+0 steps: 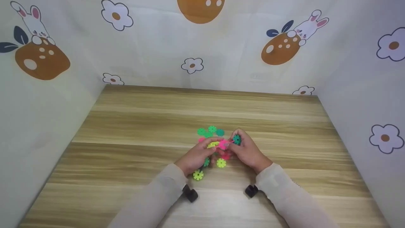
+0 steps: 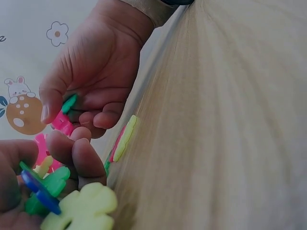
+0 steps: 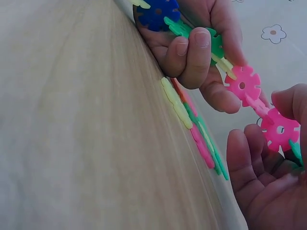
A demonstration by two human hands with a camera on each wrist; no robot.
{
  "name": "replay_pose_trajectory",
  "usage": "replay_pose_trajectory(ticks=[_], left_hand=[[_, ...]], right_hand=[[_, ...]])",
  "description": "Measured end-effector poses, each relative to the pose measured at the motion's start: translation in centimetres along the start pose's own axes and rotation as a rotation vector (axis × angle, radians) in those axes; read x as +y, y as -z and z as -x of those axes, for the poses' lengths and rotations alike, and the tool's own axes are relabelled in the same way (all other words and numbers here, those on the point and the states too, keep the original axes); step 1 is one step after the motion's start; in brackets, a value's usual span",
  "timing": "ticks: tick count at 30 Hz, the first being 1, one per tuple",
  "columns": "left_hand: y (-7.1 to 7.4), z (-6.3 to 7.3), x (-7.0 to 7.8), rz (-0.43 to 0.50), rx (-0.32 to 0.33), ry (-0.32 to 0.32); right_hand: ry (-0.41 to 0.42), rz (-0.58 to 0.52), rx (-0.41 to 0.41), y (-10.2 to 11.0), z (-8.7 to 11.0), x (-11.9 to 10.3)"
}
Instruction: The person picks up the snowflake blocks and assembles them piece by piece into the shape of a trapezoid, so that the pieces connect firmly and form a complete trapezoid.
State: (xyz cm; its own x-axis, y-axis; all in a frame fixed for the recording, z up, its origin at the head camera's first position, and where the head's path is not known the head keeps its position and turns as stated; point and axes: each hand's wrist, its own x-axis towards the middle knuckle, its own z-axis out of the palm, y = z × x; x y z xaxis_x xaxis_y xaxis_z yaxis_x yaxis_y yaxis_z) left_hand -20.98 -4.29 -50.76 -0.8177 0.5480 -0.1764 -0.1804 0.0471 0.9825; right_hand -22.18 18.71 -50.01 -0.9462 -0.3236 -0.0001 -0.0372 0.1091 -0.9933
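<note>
A chain of slotted plastic snowflake discs runs between both hands above the table. My left hand (image 1: 197,155) grips its near part, where a blue disc (image 3: 156,15), a green disc (image 3: 217,43) and a yellow disc (image 1: 198,175) show, the yellow one hanging below the palm. Linked pink discs (image 3: 242,85) bridge the gap between the hands. With thumb and fingers, my right hand (image 1: 250,152) pinches the end pink disc (image 3: 280,129), and a dark green disc (image 1: 236,139) sticks out beside its fingers. Fingers partly hide the joints.
Loose discs lie on the wooden table (image 1: 142,126) around and beneath the hands: a green disc (image 1: 212,129), a teal disc (image 1: 220,132) and a yellow disc (image 1: 221,163), plus some pink. Patterned cloth walls (image 1: 152,57) enclose the table's back and sides.
</note>
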Motion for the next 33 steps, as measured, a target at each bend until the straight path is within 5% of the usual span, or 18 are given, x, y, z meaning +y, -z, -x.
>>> replay_pose_trajectory(ticks=[11,19,27,33], left_hand=[[0.1,0.0,-0.1,-0.023,-0.009,-0.024],[0.0,-0.1,-0.1,0.022,0.021,-0.022],[0.1,-0.2,-0.1,0.140,0.097,0.020],[0.0,-0.3,-0.1,0.185,0.177,0.022]], right_hand=[[0.009,0.054,-0.021,0.1,-0.1,0.2],[-0.041,-0.023,0.016,0.2,-0.2,0.4],[-0.082,-0.076,0.067,0.7,-0.5,0.3],[-0.128,0.042,0.085,1.2,-0.7,0.4]])
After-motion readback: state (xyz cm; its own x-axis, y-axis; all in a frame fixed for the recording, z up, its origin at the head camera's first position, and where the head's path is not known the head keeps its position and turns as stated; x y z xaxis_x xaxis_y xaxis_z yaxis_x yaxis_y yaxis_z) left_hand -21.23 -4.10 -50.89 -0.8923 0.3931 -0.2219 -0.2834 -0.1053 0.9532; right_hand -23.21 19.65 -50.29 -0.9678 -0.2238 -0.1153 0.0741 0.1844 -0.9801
